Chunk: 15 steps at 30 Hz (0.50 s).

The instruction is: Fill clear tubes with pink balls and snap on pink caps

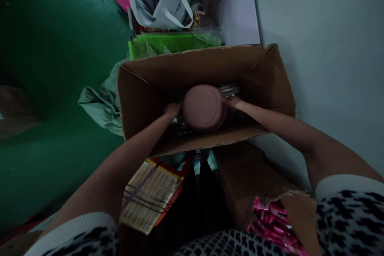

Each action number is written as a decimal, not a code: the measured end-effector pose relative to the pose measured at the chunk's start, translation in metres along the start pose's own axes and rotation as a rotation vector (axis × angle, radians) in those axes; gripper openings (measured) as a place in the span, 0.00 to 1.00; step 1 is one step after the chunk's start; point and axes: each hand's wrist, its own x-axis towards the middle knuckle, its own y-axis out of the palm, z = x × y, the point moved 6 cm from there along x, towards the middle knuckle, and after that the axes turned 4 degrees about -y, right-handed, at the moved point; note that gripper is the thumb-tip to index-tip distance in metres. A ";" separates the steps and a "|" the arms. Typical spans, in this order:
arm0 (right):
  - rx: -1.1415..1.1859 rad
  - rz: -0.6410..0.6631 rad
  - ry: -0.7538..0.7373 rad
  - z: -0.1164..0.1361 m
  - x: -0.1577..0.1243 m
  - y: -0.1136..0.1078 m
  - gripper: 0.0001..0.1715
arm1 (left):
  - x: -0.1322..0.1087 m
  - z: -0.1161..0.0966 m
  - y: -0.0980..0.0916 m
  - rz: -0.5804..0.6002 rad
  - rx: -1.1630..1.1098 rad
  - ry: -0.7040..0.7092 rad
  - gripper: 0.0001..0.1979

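Observation:
A pink rounded plastic tub (204,107), its flat, smooth face turned up, is inside a deep cardboard box (192,58). My left hand (172,109) is closed at the tub's left side, its fingertips partly hidden. On the opposite side my right hand (234,102) grips the tub's edge. Clear, shiny items (229,89) show behind the tub, and more clear pieces (182,127) lie near my left hand. Shadow hides most of the box's bottom.
Beyond the box are a white handled bag (171,6) and a bright green bag (168,42). Grey-green cloth (103,98) lies left; a pale wall (327,60) stands right. Nearer me are a tied bundle of slats (151,196) and another carton (249,180) with pink packets (276,224).

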 end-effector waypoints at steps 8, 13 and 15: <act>0.094 -0.311 -0.460 0.065 -0.163 -0.068 0.17 | -0.117 -0.066 -0.069 -0.080 -0.188 0.444 0.17; 0.563 -0.350 -0.304 0.031 -0.328 -0.008 0.15 | -0.266 -0.069 -0.078 0.008 -0.318 0.761 0.21; 0.764 -0.341 -0.146 0.005 -0.378 0.050 0.14 | -0.320 -0.058 -0.056 0.178 -0.275 0.800 0.19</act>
